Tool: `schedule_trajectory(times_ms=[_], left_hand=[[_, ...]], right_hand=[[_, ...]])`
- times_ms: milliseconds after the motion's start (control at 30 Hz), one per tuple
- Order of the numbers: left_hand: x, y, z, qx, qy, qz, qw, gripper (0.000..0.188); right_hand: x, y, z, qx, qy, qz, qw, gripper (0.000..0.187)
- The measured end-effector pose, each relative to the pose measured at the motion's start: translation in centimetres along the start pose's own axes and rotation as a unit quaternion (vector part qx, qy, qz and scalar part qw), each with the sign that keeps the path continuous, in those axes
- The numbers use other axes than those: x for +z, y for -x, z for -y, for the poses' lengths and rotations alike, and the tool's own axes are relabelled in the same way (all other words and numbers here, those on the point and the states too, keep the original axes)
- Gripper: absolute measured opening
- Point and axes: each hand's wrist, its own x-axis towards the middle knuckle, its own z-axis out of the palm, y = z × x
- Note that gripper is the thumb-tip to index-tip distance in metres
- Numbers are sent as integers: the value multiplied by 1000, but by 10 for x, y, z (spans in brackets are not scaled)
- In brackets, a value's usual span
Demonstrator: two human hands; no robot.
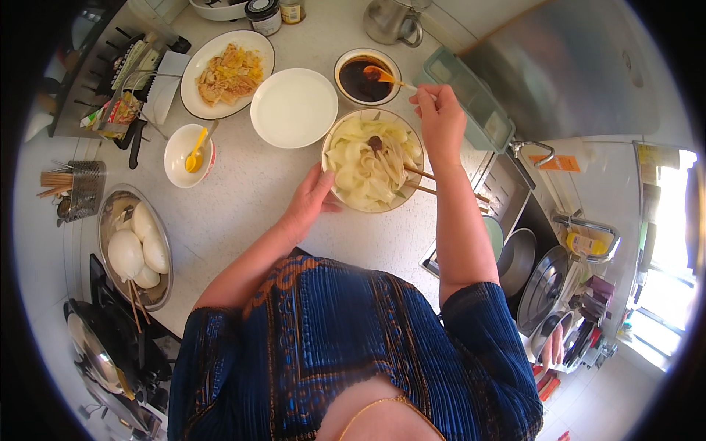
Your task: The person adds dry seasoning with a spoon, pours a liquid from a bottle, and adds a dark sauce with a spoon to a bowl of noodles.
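Note:
A bowl of wide pale noodles with a dark dab of sauce on top stands before me. My left hand holds its left side, thumb at the rim and fingers along the wall. Wooden chopsticks lean out over the bowl's right edge. My right hand pinches the pale handle of an orange spoon. The spoon's head is over the bowl of dark sauce, touching or just above the sauce; I cannot tell which.
A white plate and a plate of yellowish cooked food lie left of the sauce. A small bowl holds a yellow spoon. Farther left, a metal basin contains white buns. A green lidded box stands right, near the sink.

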Motion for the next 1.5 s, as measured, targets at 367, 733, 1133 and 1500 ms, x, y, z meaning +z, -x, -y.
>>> schedule_trajectory(times_ms=[367,733,1133,1500], left_hand=[[0,0,-2,-6,-9,0,1000,46],[-1,0,-2,-2,-8,8,1000,51],[-2,0,-1,-8,3,18,1000,55],[-2,1,-1,-6,1,17,1000,60]], right_hand=[[18,-14,-8,15,100,51,994,15],[15,-17,-13,227,-204,80,949,14],[5,-13,-8,208,-274,71,936,10],[7,-9,-9,226,-257,69,937,12]])
